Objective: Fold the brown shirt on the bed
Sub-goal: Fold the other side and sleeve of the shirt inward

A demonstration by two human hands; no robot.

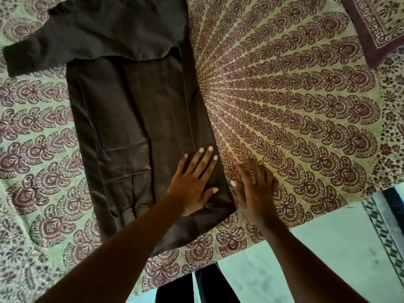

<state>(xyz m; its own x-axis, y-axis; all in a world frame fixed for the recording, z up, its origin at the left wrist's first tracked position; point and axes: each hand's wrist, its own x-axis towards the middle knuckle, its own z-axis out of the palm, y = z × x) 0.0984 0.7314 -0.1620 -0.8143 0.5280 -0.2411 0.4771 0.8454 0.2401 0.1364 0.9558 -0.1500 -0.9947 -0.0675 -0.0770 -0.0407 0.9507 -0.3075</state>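
Shirt (pixel 131 127) lies flat on the bed (pixel 284 95), running from 12 o'clock down to about 6, right side already folded in so the right edge is a straight crease; one sleeve (pixel 24 55) sticks out toward 10 o'clock, not yet folded. Left hand (pixel 192 182) rests flat on the lower right part of the shirt, fingers straight and spread, pressing, gripping nothing. Right hand (pixel 253 189) sits just beside the crease at 3 o'clock of the left hand, on the bedsheet, thumb touching or almost touching the shirt edge; it is motion-blurred, fingers look loosely spread with nothing held. Risks, as a guess: fabric looks slick and shiny, so the folded flap could slide back open once the pressing hand lifts; smoothing too hard could drag the whole shirt toward the bed edge at 5 o'clock, where the hem already sits near the drop; wrinkles near the hem at 7 o'clock could get locked in by the next fold. Hard to see: collar end is cut off at the top of the frame, the tucked-in right sleeve is hidden under the fold, and the left forearm covers part of the hem. Another patterned cloth (pixel 376 25) at 1 o'clock is partly out of frame. Floor (pixel 328 248) shows at 5 o'clock.
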